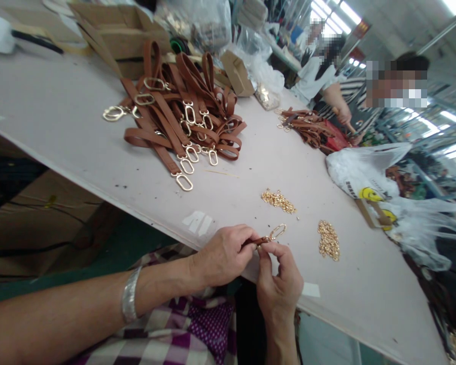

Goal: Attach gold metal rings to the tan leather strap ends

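Note:
Close to the table's near edge, my left hand [228, 253] pinches a brown leather strap [261, 241] with a gold oval ring [278, 231] at its far end. My right hand [280, 276] closes thumb and forefinger at the same strap end, just below the ring. Whatever small piece lies between those fingertips is too small to make out. Beyond my hands are two small heaps of gold metal fittings, one heap [278, 201] straight ahead and another heap [329, 241] to the right. A large pile of brown leather straps [182, 111] with gold oval rings lies further left.
An open cardboard box [117, 35] and clear plastic bags [209, 25] stand behind the pile. White plastic bags [365, 170] lie along the right edge. Across the table, a person [349, 101] handles a tool beside more brown straps [306, 126].

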A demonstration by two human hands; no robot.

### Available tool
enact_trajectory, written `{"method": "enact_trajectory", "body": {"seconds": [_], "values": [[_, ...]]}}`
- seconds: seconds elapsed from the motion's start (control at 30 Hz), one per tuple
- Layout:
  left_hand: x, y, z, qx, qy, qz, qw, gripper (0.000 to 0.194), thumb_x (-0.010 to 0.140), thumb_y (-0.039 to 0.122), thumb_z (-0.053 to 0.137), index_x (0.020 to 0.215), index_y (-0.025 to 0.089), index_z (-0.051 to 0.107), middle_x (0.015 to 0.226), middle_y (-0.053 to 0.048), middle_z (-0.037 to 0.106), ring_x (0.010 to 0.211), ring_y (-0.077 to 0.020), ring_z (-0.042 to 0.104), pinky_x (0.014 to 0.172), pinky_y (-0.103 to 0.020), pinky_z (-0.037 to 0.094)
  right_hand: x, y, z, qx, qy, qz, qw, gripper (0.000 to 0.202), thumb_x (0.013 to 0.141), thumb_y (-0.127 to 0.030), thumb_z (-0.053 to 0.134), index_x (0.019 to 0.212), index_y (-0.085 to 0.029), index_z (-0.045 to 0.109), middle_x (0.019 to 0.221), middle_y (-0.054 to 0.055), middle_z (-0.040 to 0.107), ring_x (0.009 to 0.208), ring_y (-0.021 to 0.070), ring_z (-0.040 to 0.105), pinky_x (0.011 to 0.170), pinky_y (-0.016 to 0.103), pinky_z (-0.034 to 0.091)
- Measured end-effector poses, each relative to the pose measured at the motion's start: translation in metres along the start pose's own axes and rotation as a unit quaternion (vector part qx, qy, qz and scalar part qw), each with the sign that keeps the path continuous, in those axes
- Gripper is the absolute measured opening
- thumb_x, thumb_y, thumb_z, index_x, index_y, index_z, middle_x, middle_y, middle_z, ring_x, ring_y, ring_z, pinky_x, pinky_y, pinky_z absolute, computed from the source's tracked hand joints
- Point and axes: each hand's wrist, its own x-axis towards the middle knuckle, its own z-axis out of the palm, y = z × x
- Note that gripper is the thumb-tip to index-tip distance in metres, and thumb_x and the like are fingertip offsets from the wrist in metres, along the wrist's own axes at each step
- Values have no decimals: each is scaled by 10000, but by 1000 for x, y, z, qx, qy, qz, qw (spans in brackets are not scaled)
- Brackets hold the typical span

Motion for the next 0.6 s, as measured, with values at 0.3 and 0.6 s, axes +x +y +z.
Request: {"method": "enact_trajectory", "body": {"seconds": [0.3, 0.6], "values": [[-7, -6, 6, 24, 24, 66, 997, 203, 847, 56, 481, 950, 128, 641, 864, -57, 651, 826, -166, 600, 745, -286, 485, -14, 1, 13, 167, 39, 209, 963, 169, 849, -318, 641, 936, -188, 577, 892, 24, 647, 839, 155, 638, 741, 281, 521], [-11, -11, 14, 31, 54, 88, 994, 196, 869, 69, 484, 982, 137, 629, 876, -60, 653, 829, -164, 602, 754, -283, 488, -15, 5, 17, 242, 69, 284, 925, 240, 810, -360, 691, 921, -176, 584, 895, 28, 652, 794, 149, 630, 716, 285, 527]]}}
